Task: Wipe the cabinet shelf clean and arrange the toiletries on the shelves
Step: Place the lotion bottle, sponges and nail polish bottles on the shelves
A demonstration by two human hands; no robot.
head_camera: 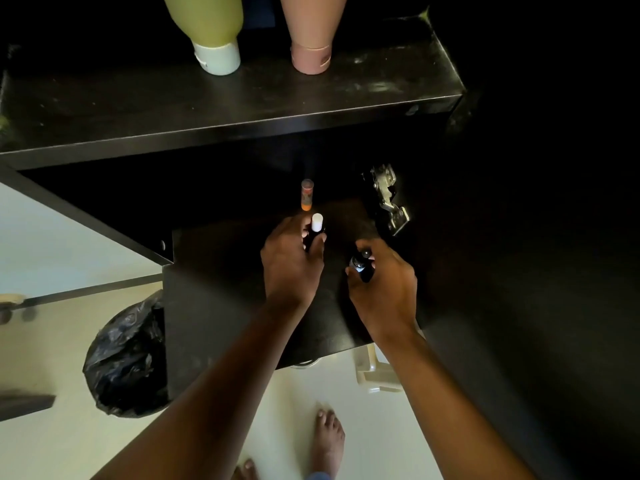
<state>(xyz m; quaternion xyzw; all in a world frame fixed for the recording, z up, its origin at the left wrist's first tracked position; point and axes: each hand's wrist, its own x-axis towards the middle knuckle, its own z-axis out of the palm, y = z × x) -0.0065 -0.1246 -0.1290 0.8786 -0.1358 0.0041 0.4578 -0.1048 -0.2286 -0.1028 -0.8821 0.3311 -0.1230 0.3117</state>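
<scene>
My left hand grips a dark bottle with a white cap, held upright over the lower black shelf. My right hand grips a small dark bottle with a black cap just to the right of it. Behind the white cap a small tube with an orange base stands on the lower shelf. On the upper black shelf a green bottle with a white cap and a pink bottle stand cap down.
A metal door hinge sits on the cabinet's right inner side. A black rubbish bag lies on the pale floor at the left. A cream stool shows under the shelf. My bare feet are below.
</scene>
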